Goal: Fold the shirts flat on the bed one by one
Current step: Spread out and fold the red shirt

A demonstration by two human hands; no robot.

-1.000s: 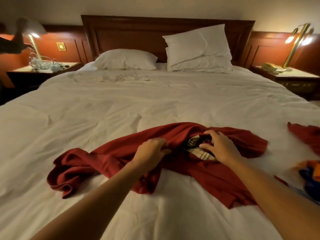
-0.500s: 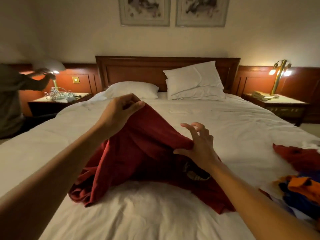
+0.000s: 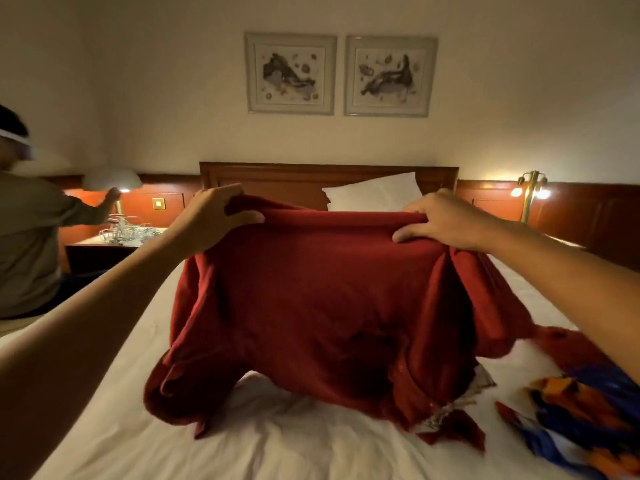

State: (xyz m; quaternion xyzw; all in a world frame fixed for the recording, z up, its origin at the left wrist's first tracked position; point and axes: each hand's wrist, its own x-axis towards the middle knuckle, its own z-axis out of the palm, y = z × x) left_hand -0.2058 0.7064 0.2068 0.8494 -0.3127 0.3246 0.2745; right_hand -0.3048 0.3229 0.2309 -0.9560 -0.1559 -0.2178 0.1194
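A dark red shirt [image 3: 311, 306] hangs spread out in the air over the white bed [image 3: 277, 452]. My left hand [image 3: 211, 216] grips its top edge at the left corner. At the right corner, my right hand [image 3: 443, 220] grips the same edge. The lower part of the shirt, with a plaid collar lining [image 3: 450, 407], drags on the sheet. More shirts, one red and one orange and blue [image 3: 581, 410], lie in a heap at the bed's right edge.
A wooden headboard [image 3: 294, 178] and a white pillow [image 3: 374, 194] are behind the shirt. Another person [image 3: 31, 237] sits at the left by a nightstand [image 3: 114, 240] with a lamp. A brass lamp [image 3: 530, 192] stands at the right.
The shirt went from crumpled on the bed to lifted. Both hands rose with it and moved apart along its top edge, stretching it wide. My view tilted upward.
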